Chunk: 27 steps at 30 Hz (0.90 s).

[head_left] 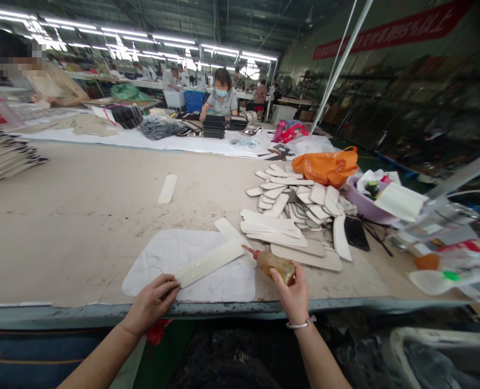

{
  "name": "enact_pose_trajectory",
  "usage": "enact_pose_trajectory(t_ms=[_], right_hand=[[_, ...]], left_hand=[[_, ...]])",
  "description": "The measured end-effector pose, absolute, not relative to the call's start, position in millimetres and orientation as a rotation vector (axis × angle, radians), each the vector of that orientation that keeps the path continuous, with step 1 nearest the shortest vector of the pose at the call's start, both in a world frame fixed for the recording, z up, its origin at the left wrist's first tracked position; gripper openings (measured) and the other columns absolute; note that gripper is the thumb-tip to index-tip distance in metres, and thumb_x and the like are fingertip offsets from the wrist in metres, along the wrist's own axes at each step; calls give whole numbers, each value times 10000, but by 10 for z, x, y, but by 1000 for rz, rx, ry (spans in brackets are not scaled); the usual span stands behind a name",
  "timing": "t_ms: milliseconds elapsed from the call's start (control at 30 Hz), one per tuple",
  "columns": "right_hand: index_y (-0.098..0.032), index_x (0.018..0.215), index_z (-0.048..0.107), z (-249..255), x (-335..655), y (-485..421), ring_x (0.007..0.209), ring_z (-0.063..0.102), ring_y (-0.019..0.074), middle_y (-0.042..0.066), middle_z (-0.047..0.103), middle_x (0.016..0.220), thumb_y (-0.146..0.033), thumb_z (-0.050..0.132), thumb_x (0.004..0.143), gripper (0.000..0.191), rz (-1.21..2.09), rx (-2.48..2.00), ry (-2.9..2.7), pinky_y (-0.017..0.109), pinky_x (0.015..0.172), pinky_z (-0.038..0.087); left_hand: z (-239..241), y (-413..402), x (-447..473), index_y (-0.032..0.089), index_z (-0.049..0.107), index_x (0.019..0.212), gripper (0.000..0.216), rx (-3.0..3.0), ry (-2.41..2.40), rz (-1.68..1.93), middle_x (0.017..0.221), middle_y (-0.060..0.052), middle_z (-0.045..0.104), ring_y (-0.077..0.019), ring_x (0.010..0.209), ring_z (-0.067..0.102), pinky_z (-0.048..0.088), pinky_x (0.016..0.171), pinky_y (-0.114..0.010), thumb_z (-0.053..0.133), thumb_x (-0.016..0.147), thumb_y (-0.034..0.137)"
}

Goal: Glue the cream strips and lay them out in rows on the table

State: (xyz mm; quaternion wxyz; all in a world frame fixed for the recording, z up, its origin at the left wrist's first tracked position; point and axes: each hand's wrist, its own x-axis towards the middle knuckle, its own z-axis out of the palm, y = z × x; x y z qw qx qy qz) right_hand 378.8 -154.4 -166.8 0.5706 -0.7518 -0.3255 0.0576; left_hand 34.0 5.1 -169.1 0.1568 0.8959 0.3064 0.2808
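Observation:
My right hand [294, 292] is wrapped round a glue bottle [273, 265] of amber liquid, tilted so that its red nozzle points left. The nozzle tip is at the right end of a long cream strip [211, 262]; whether it touches cannot be made out. At the strip's near left end, my left hand [154, 302] pinches the edge between thumb and fingers. Beneath lies a white cloth-like sheet [151, 265] with rounded corners. Another pale strip [228, 229] extends out from behind the held one.
Right of the sheet are stacked strips [272, 227] and a heap of rounded pale pieces [300, 200]. A black phone-like object [357, 233], an orange bag [329, 166] and a purple basin [365, 200] stand farther right. One loose strip [167, 188] lies ahead. Co-workers sit across the table.

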Motion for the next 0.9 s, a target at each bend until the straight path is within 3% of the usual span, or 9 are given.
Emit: enact_pose_trajectory(t_ms=[300,400,500,567,633,700,767,900], right_hand=[[-174,1081,545,-1619,3671,-1567,925,598,263,104,618,1045,-472,704,695,513,200,-1828,-804,434,851,491],[-177,1089,531,-1508,3579,-1573,727,618,218,83,637,963,-487,717,676,550,415,-1739,-706,349,622,544],[-194,1109,485,-1405,3445,-1597,468,510,123,34,626,851,-498,714,683,571,650,-1595,-592,236,350,424],[-199,1106,474,-1373,3336,-1595,432,472,98,26,616,854,-484,724,680,570,716,-1538,-594,217,318,391],[-194,1096,483,-1384,3213,-1567,538,554,133,52,616,933,-452,735,679,551,736,-1508,-661,243,408,479],[-190,1088,496,-1428,3078,-1516,755,624,200,76,605,1023,-419,739,682,526,725,-1488,-761,305,615,561],[-193,1091,498,-1485,2945,-1453,903,617,232,80,599,1060,-397,732,694,504,722,-1482,-867,359,786,550],[-201,1113,499,-1558,2754,-1330,945,609,245,73,615,1050,-389,713,716,489,704,-1538,-1037,399,863,518]], left_hand=[[-1731,54,327,184,672,887,171,2582,876,787,942,-64,631,-136,851,632,538,773,-223,534,860,282],[-1743,59,323,183,668,890,160,2578,874,789,944,-64,627,-136,850,628,537,765,-223,537,858,270],[-1719,42,321,181,667,891,153,2553,869,781,933,-61,624,-130,847,625,532,764,-220,531,862,245],[-1697,25,317,181,672,893,161,2526,871,769,923,-60,623,-126,845,622,529,766,-220,522,870,233],[-1686,14,310,186,678,894,171,2505,882,761,919,-59,624,-124,847,620,527,777,-227,514,877,232],[-1684,8,302,192,682,904,179,2494,895,755,921,-58,623,-122,848,617,525,783,-231,508,882,230],[-1683,0,297,194,684,910,184,2487,908,750,919,-56,621,-121,845,613,523,777,-229,506,883,232],[-1662,-15,304,187,688,904,198,2493,929,724,906,-58,609,-126,850,599,515,772,-230,501,886,248]])
